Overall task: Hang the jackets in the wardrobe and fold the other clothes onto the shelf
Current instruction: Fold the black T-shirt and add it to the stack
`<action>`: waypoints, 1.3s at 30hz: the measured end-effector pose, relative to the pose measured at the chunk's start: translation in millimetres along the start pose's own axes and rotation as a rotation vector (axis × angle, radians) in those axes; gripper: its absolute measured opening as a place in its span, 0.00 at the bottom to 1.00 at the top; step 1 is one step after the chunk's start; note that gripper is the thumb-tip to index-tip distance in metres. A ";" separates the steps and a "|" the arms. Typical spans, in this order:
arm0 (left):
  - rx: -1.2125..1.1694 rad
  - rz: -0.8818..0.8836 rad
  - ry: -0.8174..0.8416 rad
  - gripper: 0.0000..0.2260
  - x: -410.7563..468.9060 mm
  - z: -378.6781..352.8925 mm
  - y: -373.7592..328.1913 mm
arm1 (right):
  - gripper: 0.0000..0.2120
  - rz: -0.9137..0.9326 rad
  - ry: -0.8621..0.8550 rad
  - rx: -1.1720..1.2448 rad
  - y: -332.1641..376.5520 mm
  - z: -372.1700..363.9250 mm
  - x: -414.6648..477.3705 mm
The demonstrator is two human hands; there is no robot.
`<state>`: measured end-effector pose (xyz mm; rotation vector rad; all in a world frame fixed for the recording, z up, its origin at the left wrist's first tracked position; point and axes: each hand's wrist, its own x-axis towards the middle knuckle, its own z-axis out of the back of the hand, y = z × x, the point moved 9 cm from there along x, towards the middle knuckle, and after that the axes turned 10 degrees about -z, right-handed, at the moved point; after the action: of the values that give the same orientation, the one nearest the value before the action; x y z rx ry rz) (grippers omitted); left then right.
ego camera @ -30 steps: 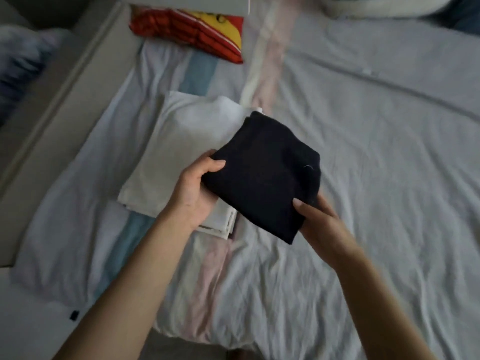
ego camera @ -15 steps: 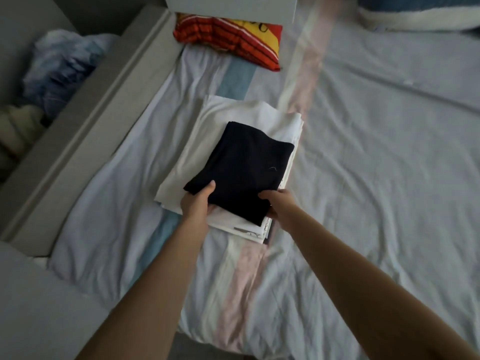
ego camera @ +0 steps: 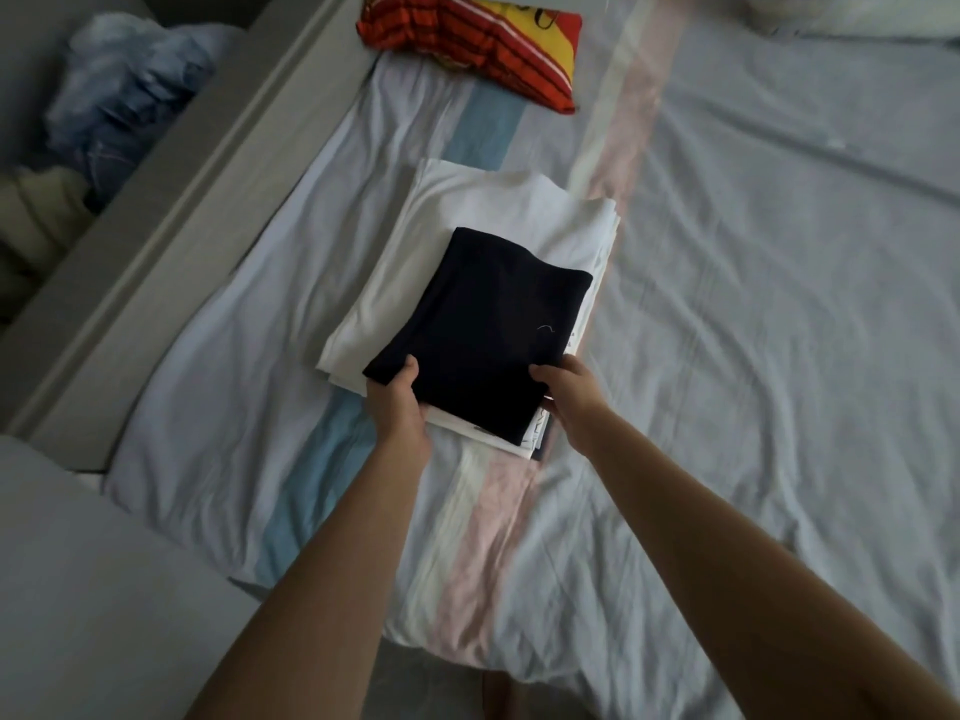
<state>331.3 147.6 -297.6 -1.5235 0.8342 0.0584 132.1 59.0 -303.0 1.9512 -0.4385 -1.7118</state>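
A folded black garment (ego camera: 488, 330) lies on top of a folded white garment (ego camera: 467, 220) in the middle of the bed (ego camera: 753, 304). My left hand (ego camera: 397, 402) grips the near left corner of the stack, thumb on the black cloth and fingers tucked under. At the near right edge my right hand (ego camera: 569, 389) does the same, thumb on top of the black garment. More folded layers show under the white one at the near edge.
A red, orange and yellow striped cushion (ego camera: 478, 44) lies at the head of the bed. A grey bed frame (ego camera: 171, 210) runs along the left, with crumpled blue and beige clothes (ego camera: 119, 106) beyond it. A pale pillow (ego camera: 852, 13) sits far right.
A second ago I held the black garment in the air above the bed. It has been lowered onto the white folded garment, and both hands now grip the near edge of the stack.
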 end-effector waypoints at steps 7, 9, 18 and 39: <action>-0.072 -0.009 0.003 0.21 4.6 0.9 -0.8 | 0.12 -0.005 0.079 -0.165 29.1 6.7 2.3; -0.067 -0.012 -0.001 0.21 8.5 3.5 1.3 | 0.12 0.023 0.069 -0.220 51.0 9.0 4.2; -0.131 -0.032 0.027 0.16 9.8 4.0 4.1 | 0.13 0.112 -0.254 -0.249 96.1 24.1 20.8; 1.520 -0.551 0.449 0.64 -7.3 -49.3 1.3 | 0.30 0.691 -0.418 -1.711 138.5 -51.5 47.7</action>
<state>303.7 107.5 -286.8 -0.2281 0.4848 -1.1109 202.1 -72.7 -259.9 0.1576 0.2321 -1.1462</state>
